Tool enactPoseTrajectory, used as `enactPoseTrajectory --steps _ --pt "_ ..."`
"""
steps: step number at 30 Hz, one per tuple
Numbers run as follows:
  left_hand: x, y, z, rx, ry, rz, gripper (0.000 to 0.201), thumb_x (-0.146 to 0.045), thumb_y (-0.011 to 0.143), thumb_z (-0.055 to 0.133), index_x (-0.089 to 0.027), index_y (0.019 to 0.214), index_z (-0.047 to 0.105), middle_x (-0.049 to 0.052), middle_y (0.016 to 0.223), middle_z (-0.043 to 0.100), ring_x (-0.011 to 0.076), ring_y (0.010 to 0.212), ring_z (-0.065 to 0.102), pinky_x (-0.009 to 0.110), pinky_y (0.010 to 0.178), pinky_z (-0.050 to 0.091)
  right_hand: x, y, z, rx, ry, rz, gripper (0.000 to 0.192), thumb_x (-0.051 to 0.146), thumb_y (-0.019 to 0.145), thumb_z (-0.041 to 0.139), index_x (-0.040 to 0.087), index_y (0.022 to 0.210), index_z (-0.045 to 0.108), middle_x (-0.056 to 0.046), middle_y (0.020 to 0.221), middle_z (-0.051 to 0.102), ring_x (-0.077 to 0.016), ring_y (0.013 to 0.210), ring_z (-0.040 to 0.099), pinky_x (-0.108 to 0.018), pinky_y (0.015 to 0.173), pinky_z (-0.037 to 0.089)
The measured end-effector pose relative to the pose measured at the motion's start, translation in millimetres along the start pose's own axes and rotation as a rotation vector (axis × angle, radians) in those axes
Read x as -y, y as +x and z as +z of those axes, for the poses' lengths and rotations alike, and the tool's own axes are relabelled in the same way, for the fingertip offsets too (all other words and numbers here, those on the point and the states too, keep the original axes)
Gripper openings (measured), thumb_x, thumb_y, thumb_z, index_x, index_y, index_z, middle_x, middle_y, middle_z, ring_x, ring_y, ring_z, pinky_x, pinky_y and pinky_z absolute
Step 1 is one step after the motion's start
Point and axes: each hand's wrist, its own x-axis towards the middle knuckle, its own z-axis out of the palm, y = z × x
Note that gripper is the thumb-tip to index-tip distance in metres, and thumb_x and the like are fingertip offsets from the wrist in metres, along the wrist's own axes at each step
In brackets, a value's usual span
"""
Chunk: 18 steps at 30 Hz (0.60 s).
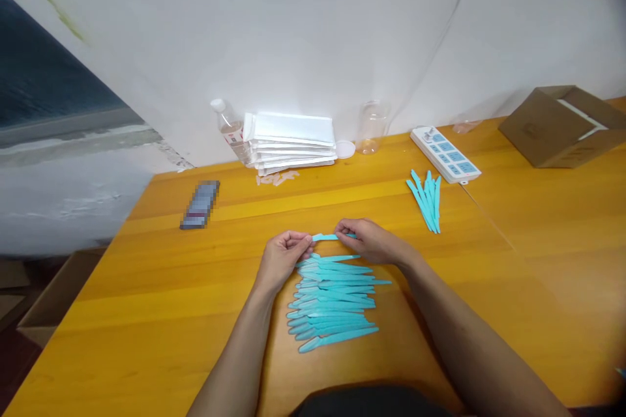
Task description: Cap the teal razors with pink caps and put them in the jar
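My left hand (285, 254) and my right hand (368, 240) hold one thin turquoise plastic stick (325, 237) between them, each pinching one end, just above the wooden table (147, 300). Directly below the hands lies a row of several more turquoise sticks (332, 303), laid side by side and pointing left-right. A second, smaller bunch of turquoise sticks (427, 201) lies fanned out further back and to the right of my right hand.
Along the wall stand a stack of white packets (293, 142), a plastic bottle (229, 127), a clear cup (372, 125) with a white lid (345, 149), and a white power strip (446, 154). An open cardboard box (562, 124) sits far right. A dark flat object (200, 204) lies left.
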Motion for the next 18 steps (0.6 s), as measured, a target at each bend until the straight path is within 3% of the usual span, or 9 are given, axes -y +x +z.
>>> enactPoseTrajectory --steps 3,5,8,10,14,18 --pt "-11.0 -9.4 -12.1 0.026 0.068 0.017 0.038 -0.046 0.07 0.084 -0.013 0.085 0.071 0.008 0.077 0.075 0.0115 0.061 0.062 0.023 0.06 0.049 -5.3 -3.3 -12.0 -0.063 0.026 0.086 0.029 0.038 0.094 0.049 0.018 0.089 0.069 -0.003 0.083 0.073 -0.0157 0.071 0.062 -0.024 0.065 0.044" --pt "-14.5 -22.2 -19.3 0.012 0.125 0.025 0.036 -0.045 0.072 0.082 -0.013 0.085 0.071 0.008 0.077 0.074 0.0103 0.058 0.058 0.023 0.058 0.046 -15.1 -7.4 -26.4 -0.211 -0.067 0.214 0.03 0.04 0.092 0.051 0.018 0.09 0.071 -0.005 0.085 0.074 -0.0178 0.075 0.064 -0.026 0.068 0.045" --pt "-8.3 -46.6 -23.9 0.019 0.204 0.001 0.035 -0.047 0.078 0.077 -0.014 0.086 0.071 0.007 0.08 0.074 0.0111 0.06 0.057 0.023 0.059 0.045 -35.2 -16.6 -52.5 -0.463 -0.354 0.541 0.032 0.042 0.089 0.053 0.018 0.089 0.074 -0.01 0.086 0.075 -0.0244 0.083 0.067 -0.032 0.076 0.047" --pt "0.3 -60.5 -24.6 0.041 0.267 -0.014 0.035 -0.049 0.08 0.074 -0.015 0.089 0.072 0.006 0.08 0.073 0.0126 0.064 0.059 0.023 0.06 0.045 -48.0 -25.0 -69.0 -0.557 -0.458 0.739 0.034 0.045 0.087 0.055 0.018 0.093 0.076 -0.013 0.089 0.075 -0.0292 0.089 0.067 -0.037 0.079 0.048" --pt "7.5 -69.7 -32.7 -0.055 0.494 0.06 0.039 -0.05 0.081 0.072 -0.02 0.105 0.074 -0.002 0.065 0.059 0.0116 0.06 0.051 0.021 0.056 0.038 -65.4 -43.6 -92.1 -0.638 -0.506 0.935 0.038 0.05 0.083 0.058 0.02 0.097 0.077 -0.017 0.097 0.074 -0.0343 0.094 0.067 -0.044 0.079 0.05" --pt "-10.1 -57.4 -52.8 -0.213 0.587 0.114 0.046 -0.057 0.078 0.071 -0.019 0.103 0.075 -0.006 0.057 0.042 0.0098 0.052 0.037 0.021 0.048 0.027 -75.2 -50.7 -96.6 -0.623 -0.491 0.985 0.043 0.054 0.078 0.062 0.02 0.101 0.077 -0.018 0.102 0.073 -0.0364 0.097 0.067 -0.045 0.078 0.051"
